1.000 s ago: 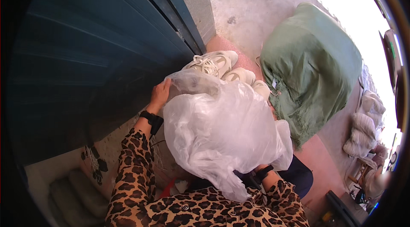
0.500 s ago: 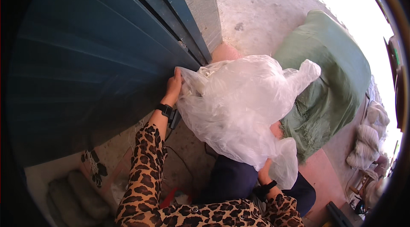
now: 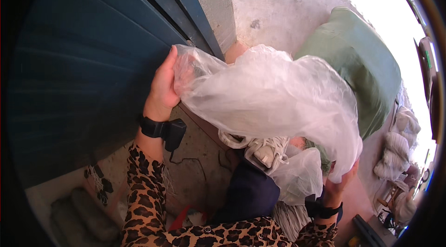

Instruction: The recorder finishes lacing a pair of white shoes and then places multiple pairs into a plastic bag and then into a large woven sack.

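A large see-through plastic bag (image 3: 260, 94) is stretched sideways in front of me, raised above my lap. My left hand (image 3: 163, 84) grips its left end, with the fingers partly behind the film. At the lower right, my right hand (image 3: 343, 183) holds the other end, its fingers half covered by the plastic. Below the bag, by my knee, lies a bundle of whitish cords (image 3: 268, 152). A second plastic bag (image 3: 302, 175) rests crumpled beside it. Pale strands (image 3: 290, 219) hang down next to my dark trouser leg (image 3: 248, 196).
A dark blue metal panel (image 3: 88, 75) stands close on the left. A big green sack (image 3: 353, 61) sits at the right, with whitish bundles (image 3: 399, 140) beyond it. Dark rolled shapes (image 3: 86, 214) and tangled cords (image 3: 100, 182) lie on the floor at lower left.
Both hands have moved apart, the left up and leftward, the right out to the right. The bag is now lifted and stretched, uncovering the cord bundle and the second bag.
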Demonstrator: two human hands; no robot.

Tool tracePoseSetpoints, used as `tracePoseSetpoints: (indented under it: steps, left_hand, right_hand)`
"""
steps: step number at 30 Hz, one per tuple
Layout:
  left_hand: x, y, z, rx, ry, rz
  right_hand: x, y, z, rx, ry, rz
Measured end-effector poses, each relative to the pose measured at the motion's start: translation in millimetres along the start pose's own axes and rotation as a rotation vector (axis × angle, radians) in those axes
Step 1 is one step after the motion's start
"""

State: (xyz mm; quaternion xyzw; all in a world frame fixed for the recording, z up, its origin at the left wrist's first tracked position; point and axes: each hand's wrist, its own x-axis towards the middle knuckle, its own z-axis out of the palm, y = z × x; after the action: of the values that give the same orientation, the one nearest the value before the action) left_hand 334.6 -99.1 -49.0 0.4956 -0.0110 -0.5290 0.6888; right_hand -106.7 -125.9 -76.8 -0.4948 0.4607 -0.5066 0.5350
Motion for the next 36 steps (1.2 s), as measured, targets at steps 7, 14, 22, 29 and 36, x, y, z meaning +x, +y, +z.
tracePoseSetpoints:
  steps: [7,14,22,29,36]
  left_hand:
    - [-49,22,-1,-0.15,-0.589,0.466]
    - [55,-86,-200,1.056,0.024,0.073]
    - [127,-127,-204,1.055,0.482,0.351]
    - [117,-132,-182,0.638,0.351,0.138]
    - [-57,-147,-122,0.859,0.289,0.554]
  right_hand:
    - [34,-9,-48,1.398,-0.429,0.253]
    - [-47,143,19,0.543,-0.109,1.229]
    - [-90,253,23,-0.519,-0.163,0.269]
    - [-84,278,5,-0.45,-0.251,0.317]
    - [-76,216,29,-0.285,-0.305,0.405]
